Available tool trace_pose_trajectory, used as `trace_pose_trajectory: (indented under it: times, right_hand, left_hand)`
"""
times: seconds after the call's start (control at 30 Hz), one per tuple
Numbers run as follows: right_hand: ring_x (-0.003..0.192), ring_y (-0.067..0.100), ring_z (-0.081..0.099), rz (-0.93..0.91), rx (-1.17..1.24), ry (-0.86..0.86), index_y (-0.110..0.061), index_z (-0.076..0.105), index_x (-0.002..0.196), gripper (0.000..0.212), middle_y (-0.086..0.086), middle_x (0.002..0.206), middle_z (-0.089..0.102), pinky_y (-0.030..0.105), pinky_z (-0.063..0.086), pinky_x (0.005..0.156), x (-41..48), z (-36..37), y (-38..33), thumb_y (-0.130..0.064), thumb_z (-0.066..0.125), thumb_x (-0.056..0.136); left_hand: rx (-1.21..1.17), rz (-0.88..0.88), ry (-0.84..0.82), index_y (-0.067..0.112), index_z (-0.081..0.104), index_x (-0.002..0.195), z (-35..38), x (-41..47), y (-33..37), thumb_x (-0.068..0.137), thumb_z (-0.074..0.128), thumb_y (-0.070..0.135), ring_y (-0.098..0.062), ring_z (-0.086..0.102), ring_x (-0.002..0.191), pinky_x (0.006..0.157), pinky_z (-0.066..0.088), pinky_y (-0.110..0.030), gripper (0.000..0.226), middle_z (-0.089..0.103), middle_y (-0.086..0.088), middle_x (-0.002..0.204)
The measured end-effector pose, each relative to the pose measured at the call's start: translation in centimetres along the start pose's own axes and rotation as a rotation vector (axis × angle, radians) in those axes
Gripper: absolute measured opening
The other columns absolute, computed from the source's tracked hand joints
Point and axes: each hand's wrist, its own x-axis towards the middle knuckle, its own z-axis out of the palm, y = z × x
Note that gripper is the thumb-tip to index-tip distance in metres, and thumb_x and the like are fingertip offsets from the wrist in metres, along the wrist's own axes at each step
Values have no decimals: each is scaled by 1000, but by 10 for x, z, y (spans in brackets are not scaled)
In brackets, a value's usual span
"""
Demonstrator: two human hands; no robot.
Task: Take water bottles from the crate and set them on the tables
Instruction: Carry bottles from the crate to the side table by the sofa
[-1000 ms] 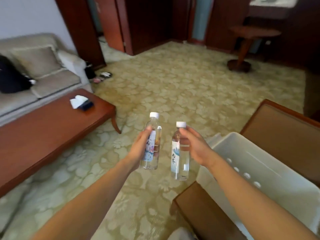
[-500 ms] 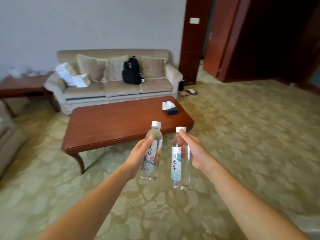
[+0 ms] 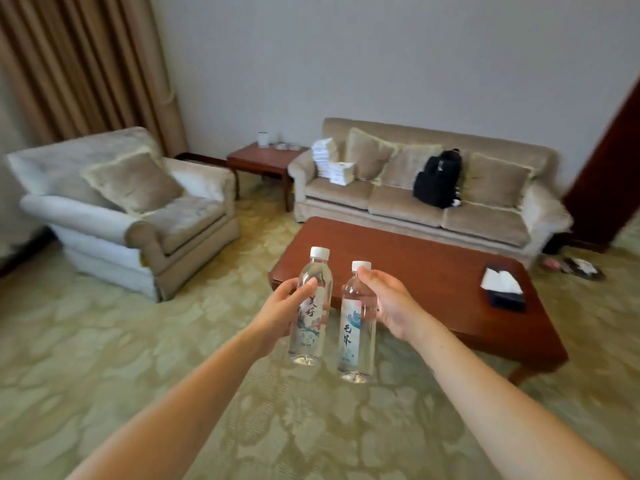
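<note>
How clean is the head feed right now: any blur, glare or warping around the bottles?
Head view, centre: the left-hand bottle and right-hand bottle are sharp, with readable labels and no strong glare. Head view, left side: the armchair and curtain look smeared. Head view, edges: wide-angle bending makes the door frame lean. The light is soft and even.

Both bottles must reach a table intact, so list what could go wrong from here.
The right grip holds the right bottle high, by its neck, so the body hangs free and could slip.
The left bottle, in the left grip, sits close beside it; they may knock together.
The tissue box occupies the coffee table's right end; set down clear of it.
</note>
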Motion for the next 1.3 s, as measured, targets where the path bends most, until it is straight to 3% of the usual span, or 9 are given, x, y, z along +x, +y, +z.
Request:
trace_pose_trajectory:
  times: [0.1,0.23,0.43,0.53,0.67,0.9,1.07,1.2,1.3]
  right_hand:
    - [86,26,66,-13,-10,-147,-13,60,107,27,11,107,69,39,56,69,40,14,-14,-37,57,98]
    - [88,22,69,-13,-19,-285,-10,58,115,29,6,96,70,54,52,89,83,40,-27,-34,54,100]
    - [100,23,69,-16,-137,-392,-11,64,117,32,10,110,70,39,56,77,146,89,-39,-36,55,100]
    - [90,13,67,-18,-158,-415,-15,67,109,25,1,96,71,27,51,64,178,123,-45,-33,53,101]
    - [86,9,67,-27,-149,-408,-16,69,102,20,0,96,70,24,53,64,230,177,-51,-30,54,101]
    - [91,7,63,-38,-130,-352,-19,69,97,18,-4,93,69,21,53,64,330,271,-70,-29,54,101]
    - [84,3,66,-30,-81,-313,-18,70,99,19,-4,89,72,21,55,65,394,314,-87,-29,54,101]
    - [86,5,67,-31,-75,-312,-15,71,102,20,-2,92,73,29,59,74,448,336,-97,-29,57,99]
    - [102,13,68,-16,-70,-297,-13,72,104,20,7,107,73,40,61,84,497,347,-101,-29,62,97]
  left_hand:
    - [-10,18,86,29,58,120,-18,13,7,82,62,60,-25,73,95,94,54,-54,50,75,-1,105]
    - [-31,12,194,29,53,129,-45,26,10,71,69,69,-25,73,98,95,53,-56,72,74,-1,110]
    - [-90,5,355,31,55,125,-89,40,13,68,68,68,-25,73,97,94,54,-53,70,74,0,111]
    - [-104,-1,420,31,56,123,-121,54,16,66,68,69,-24,73,97,95,54,-53,69,74,0,110]
    - [-96,6,469,31,55,123,-177,86,22,67,65,66,-22,73,96,94,54,-52,66,72,1,112]
    - [-51,2,419,31,57,118,-303,167,47,70,65,65,-23,73,97,93,55,-50,59,73,-1,110]
    - [10,15,366,23,62,119,-378,226,68,83,64,56,-4,68,70,68,52,-26,49,74,7,87]
    - [12,13,338,23,68,111,-420,273,73,71,70,65,-8,56,61,60,42,-21,58,69,4,79]
    - [-29,-8,332,26,72,105,-449,318,73,60,76,73,-18,51,72,66,40,-30,65,68,-9,83]
